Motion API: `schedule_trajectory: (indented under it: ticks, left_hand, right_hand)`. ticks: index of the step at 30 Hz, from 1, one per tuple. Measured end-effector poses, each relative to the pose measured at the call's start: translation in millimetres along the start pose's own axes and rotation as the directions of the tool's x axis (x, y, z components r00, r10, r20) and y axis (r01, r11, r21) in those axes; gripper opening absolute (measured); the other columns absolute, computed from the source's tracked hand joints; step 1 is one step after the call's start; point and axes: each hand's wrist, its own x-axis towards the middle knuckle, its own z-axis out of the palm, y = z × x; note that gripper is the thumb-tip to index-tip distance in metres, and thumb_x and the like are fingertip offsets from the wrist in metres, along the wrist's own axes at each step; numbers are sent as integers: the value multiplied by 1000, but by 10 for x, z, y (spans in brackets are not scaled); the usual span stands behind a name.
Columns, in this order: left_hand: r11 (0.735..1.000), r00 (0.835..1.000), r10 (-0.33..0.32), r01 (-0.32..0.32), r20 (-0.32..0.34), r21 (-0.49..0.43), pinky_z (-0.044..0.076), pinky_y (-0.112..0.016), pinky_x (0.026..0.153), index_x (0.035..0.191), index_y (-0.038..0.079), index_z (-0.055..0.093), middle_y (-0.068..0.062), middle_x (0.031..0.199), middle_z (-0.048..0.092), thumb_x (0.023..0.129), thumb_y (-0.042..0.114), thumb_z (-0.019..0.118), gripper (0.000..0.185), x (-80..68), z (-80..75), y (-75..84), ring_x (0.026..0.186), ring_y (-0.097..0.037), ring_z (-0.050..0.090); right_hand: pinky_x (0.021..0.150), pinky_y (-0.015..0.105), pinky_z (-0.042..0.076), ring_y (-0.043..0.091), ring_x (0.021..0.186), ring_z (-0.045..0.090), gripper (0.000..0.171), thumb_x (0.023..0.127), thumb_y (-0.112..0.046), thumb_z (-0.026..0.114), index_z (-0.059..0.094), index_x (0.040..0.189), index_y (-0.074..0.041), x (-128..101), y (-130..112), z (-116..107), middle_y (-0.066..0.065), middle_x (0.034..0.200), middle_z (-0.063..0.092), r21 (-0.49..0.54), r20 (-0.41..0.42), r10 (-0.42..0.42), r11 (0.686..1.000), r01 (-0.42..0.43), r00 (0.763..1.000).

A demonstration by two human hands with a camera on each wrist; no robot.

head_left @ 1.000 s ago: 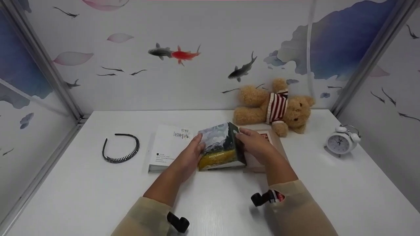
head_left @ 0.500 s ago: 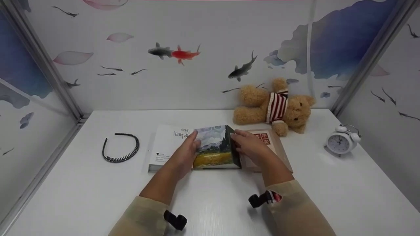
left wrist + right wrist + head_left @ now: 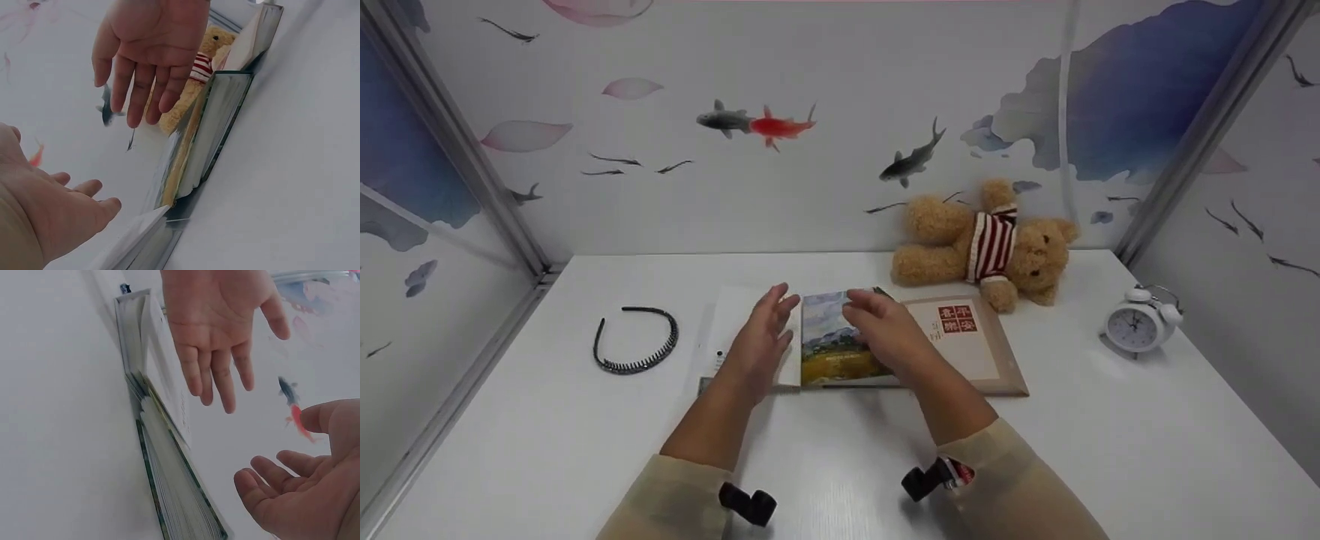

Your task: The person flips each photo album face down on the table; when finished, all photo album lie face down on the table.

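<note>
A thick book with a painted landscape cover point(image 3: 836, 349) lies flat in the head view, between a white book point(image 3: 731, 304) on its left and a beige book point(image 3: 967, 356) on its right. My left hand point(image 3: 756, 346) hovers over the white book, fingers extended and holding nothing. Above the painted book's right part, my right hand point(image 3: 889, 334) hangs with loosely bent fingers, also holding nothing, and covers some of the cover. Both palms face each other in the wrist views. The page edges of the painted book point(image 3: 216, 132) show below the hands.
At the left lies a black toothed headband point(image 3: 639, 367). A teddy bear point(image 3: 992, 247) in a striped shirt lies on its side behind the beige book. Toward the right edge of the white table point(image 3: 825, 465) stands a white alarm clock point(image 3: 1134, 328).
Tilted between both hands a second ago, the painted book was lowered leftward and now lies flat, released. Both hands have lifted off it; the right has shifted left, uncovering more of the beige book.
</note>
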Motion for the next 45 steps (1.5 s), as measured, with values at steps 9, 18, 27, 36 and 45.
schedule_trajectory:
  ticks: [9, 18, 27, 36, 45]
  left_hand:
    - [994, 990, 53, -65, -128, -89, 18, -43, 139, 171, 20, 21, -3, 177, 32, 114, 60, 25, 71, -118, -492, 130, 170, -22, 16]
    - [997, 983, 48, -57, -177, -47, 12, -38, 140, 174, 21, 12, -3, 181, 20, 113, 62, 21, 73, -309, -1106, 215, 171, -17, 8]
    - [996, 992, -75, 71, -102, -46, 11, -44, 139, 174, 17, 8, -12, 182, 14, 113, 64, 21, 79, -288, -1284, 40, 171, -27, 9]
    - [994, 991, -109, 107, -72, -34, 11, -45, 139, 173, 12, 12, -16, 181, 15, 114, 62, 23, 78, -257, -1261, -59, 170, -30, 10]
    - [990, 986, -139, 137, -96, -23, 12, -43, 139, 173, 13, 13, -13, 181, 16, 114, 60, 28, 77, -241, -1242, -52, 170, -27, 13]
  right_hand:
    - [124, 50, 47, 23, 146, 56, 47, 109, -37, 61, 57, 155, -25, 89, -17, 417, -1, 156, 60, 29, 102, -53, 998, 50, 993]
    - [121, 46, 50, 20, 142, 61, 45, 107, -40, 65, 61, 151, -30, 208, -85, 825, -7, 149, 65, 2, 82, -17, 1000, 17, 996]
    - [127, 53, 42, 25, 155, 49, 54, 107, -43, 64, 54, 158, -25, 215, 0, 986, -2, 165, 53, 6, 71, 15, 1000, -16, 997]
    - [125, 57, 43, 30, 159, 44, 61, 106, -45, 62, 48, 162, -25, 174, 115, 995, 3, 172, 43, -46, 114, -3, 999, 8, 993]
    - [132, 53, 34, 27, 162, 37, 68, 105, -47, 64, 43, 165, -24, 150, 125, 1036, 0, 172, 44, -92, 164, -18, 995, 33, 986]
